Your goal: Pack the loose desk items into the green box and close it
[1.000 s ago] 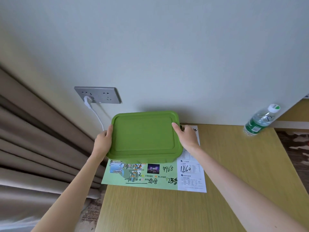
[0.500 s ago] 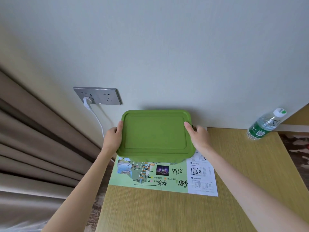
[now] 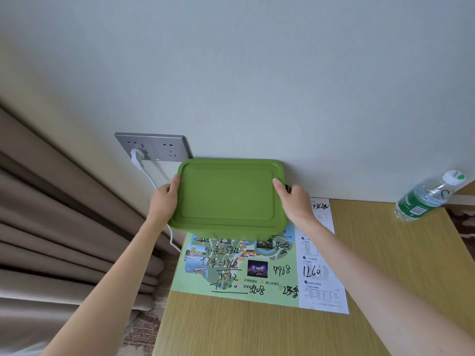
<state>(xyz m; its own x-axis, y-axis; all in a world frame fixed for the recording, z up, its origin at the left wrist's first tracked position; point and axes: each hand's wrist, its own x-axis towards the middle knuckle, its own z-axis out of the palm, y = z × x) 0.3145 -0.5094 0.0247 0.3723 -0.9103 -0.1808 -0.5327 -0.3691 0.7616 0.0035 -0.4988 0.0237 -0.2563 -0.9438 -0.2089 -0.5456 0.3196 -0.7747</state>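
Two hands clasp the lidded green box (image 3: 228,196) by its short ends, left hand (image 3: 163,201) and right hand (image 3: 295,204) each with a thumb over the rim, at the back of the desk (image 3: 372,265) above a scribbled map leaflet (image 3: 257,268). Likely the closing stage; next move calls for pressing the lid down all round, though a water bottle (image 3: 426,199) lies outside, far right.

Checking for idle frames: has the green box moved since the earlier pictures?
Yes: the green box shifted toward the wall socket, uncovering more of the map.
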